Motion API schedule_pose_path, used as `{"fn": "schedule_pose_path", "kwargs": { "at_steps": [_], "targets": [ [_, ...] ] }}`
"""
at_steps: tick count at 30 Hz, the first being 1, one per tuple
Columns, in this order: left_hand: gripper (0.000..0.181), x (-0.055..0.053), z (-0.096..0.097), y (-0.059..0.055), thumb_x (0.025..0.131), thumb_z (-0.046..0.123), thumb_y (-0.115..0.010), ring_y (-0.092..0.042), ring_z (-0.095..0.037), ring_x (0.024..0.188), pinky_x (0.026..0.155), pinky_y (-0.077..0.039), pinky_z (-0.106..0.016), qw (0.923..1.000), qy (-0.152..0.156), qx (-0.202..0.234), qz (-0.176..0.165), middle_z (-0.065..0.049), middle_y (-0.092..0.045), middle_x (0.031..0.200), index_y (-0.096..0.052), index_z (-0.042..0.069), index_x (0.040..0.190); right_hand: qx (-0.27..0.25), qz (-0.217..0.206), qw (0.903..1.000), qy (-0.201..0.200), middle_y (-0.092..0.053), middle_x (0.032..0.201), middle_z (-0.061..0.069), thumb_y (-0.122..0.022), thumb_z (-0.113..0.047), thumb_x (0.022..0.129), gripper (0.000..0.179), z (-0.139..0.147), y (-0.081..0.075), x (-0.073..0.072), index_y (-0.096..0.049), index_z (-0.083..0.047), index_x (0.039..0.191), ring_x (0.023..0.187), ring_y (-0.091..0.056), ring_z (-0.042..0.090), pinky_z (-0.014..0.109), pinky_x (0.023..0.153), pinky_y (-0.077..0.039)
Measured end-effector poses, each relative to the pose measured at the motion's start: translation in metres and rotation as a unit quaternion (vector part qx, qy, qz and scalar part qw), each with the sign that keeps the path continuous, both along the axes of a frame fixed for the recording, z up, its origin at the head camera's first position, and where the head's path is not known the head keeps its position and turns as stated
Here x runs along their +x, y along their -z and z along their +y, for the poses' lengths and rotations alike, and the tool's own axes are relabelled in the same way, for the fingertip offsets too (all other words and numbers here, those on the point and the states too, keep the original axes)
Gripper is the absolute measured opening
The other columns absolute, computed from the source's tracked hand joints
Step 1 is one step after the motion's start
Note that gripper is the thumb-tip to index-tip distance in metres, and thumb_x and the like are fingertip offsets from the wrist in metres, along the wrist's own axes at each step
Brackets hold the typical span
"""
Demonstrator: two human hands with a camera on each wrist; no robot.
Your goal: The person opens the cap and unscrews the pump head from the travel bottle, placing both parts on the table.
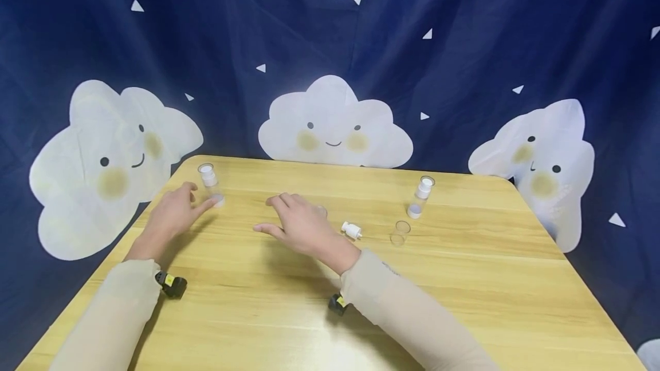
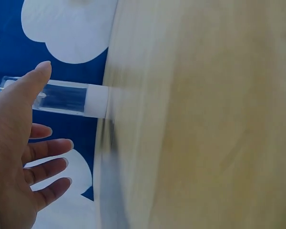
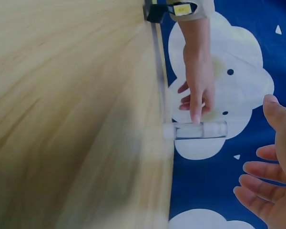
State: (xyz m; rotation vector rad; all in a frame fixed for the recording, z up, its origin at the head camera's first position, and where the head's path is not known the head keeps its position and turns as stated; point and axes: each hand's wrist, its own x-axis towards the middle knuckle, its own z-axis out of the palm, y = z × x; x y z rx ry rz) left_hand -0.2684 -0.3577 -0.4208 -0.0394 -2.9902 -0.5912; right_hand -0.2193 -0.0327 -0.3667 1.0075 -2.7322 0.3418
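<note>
A clear bottle [image 1: 211, 189] with a white pump top and white base stands upright at the table's far left. Beside it is my left hand [image 1: 172, 210], thumb and fingers spread apart. In the left wrist view, the thumb passes in front of the bottle [image 2: 96, 101]; whether they touch I cannot tell. My right hand [image 1: 299, 225] hovers over the middle of the table, holding nothing, its fingers loosely bent. Just right of it lies a white pump head [image 1: 352, 230]. A small clear piece [image 1: 322, 210] is partly hidden behind the right hand.
A second clear bottle [image 1: 421, 196] with white top and base stands at the back right. In front of it is a clear cap [image 1: 400, 233]. The wooden table [image 1: 464, 279] ends at a blue curtain [image 1: 309, 27] with cloud prints.
</note>
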Motion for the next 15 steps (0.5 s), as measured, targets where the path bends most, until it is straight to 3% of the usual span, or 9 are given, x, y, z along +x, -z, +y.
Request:
{"fn": "schedule_pose_path", "kwargs": {
  "at_steps": [5,15],
  "targets": [
    [0.095,-0.012,0.000,0.002,0.088,0.074,-0.044,-0.055,-0.050,0.104,0.079,-0.046,-0.061,0.9999,0.005,-0.003,-0.010,-0.032,-0.056,0.120,-0.039,-0.009,0.134,0.002,-0.020,0.9996,-0.022,-0.058,0.128,0.001,-0.040,-0.064,0.095,0.066,-0.008,0.007,-0.005,-0.051,-0.013,0.136,0.120,-0.054,0.020,0.032,0.102,-0.043],
    [0.093,-0.027,0.000,0.011,0.089,0.072,-0.046,-0.060,-0.045,0.095,0.077,-0.047,-0.057,0.9999,0.014,0.002,-0.004,-0.027,-0.062,0.105,-0.044,-0.011,0.130,0.016,-0.032,0.9992,-0.017,-0.058,0.125,0.003,-0.037,-0.064,0.096,0.067,-0.020,0.018,-0.016,-0.052,-0.012,0.135,0.116,-0.055,0.021,0.031,0.100,-0.044]
  ]
}}
